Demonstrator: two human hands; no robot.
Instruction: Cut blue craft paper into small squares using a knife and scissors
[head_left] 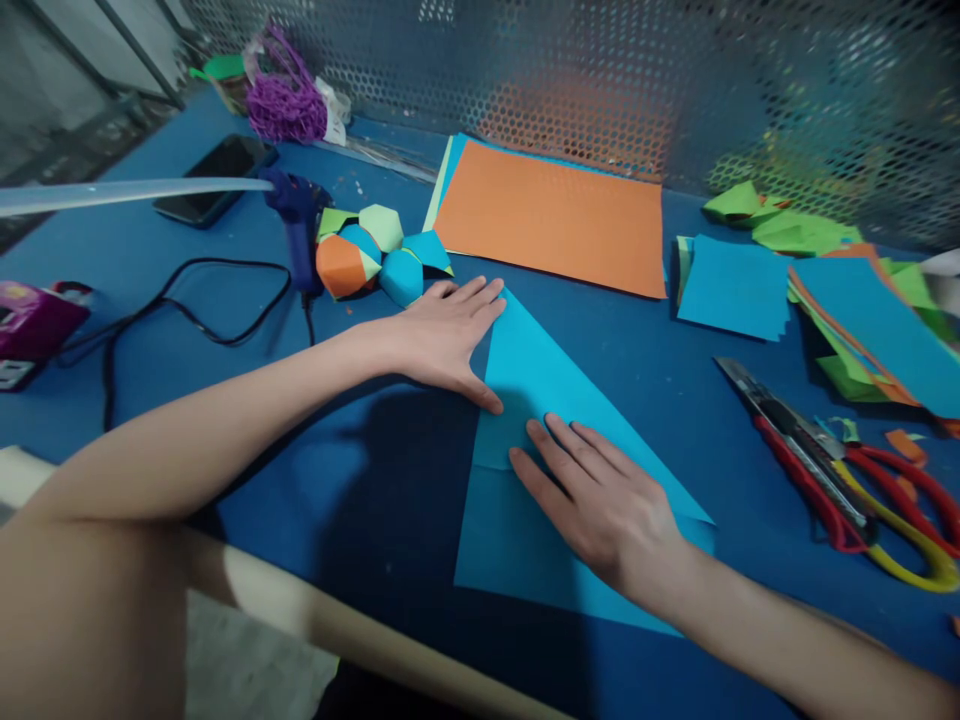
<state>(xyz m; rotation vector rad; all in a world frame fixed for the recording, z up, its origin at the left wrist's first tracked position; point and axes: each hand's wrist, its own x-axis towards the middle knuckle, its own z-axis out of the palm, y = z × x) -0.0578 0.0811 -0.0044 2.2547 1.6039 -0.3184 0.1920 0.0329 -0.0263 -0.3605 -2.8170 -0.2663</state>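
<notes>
A sheet of blue paper, folded over along a long slanting edge, lies flat on the blue table. My left hand is spread at the sheet's upper left, fingertips and thumb touching its edge. Lower on the folded part, my right hand rests palm down with its fingers stretched out. Both hands hold nothing. Just beyond my left hand sit small folded paper shapes in orange, blue and green.
A blue glue gun with a cord stands at left, near a phone and purple string. Orange paper lies at the back. To the right are blue squares, paper strips, a box cutter and scissors.
</notes>
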